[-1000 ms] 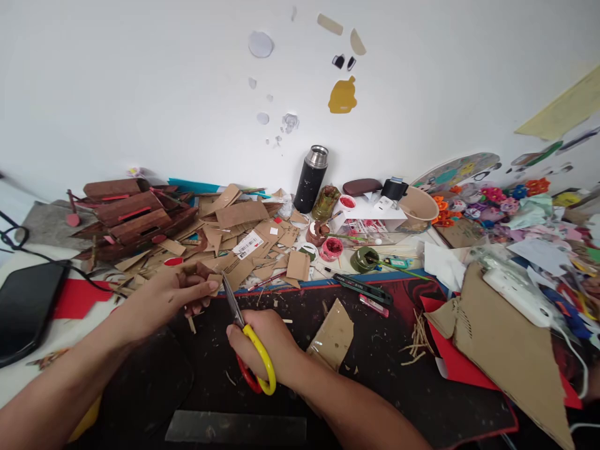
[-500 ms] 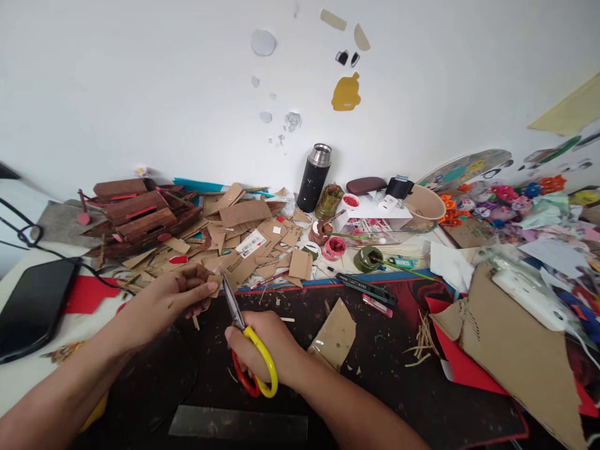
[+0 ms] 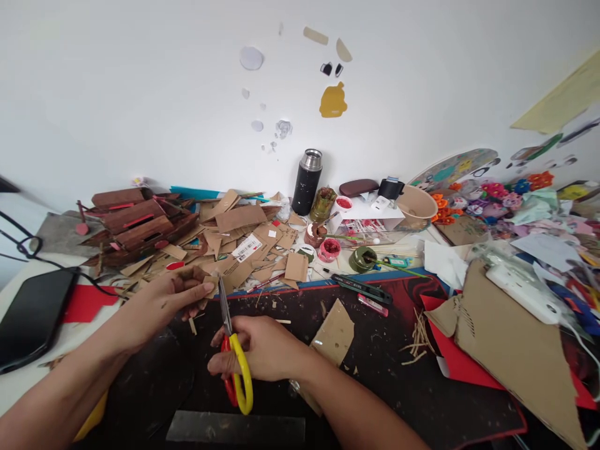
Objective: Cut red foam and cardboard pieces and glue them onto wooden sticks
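White wall [image 3: 164, 94] behind, dark mat [image 3: 375, 350] below on my remote feed. Ctr-left: L hand [image 3: 180, 294] pinches cardboard scrap [image 3: 213, 288] by one side, presumably so its far edge is free for scissors [image 3: 227, 315] just right; contact unclear. L fingers curled. R hand [image 3: 267, 347], ctr, grips scissors' handles, back up, tips pointing up-frame. Ctr-right: utility knife [image 3: 360, 288] lies flat, maybe kept handy.

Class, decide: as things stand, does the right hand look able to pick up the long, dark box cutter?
Probably not: the right hand holds metal scissors with red and yellow handles, though nothing visible covers the box cutter.
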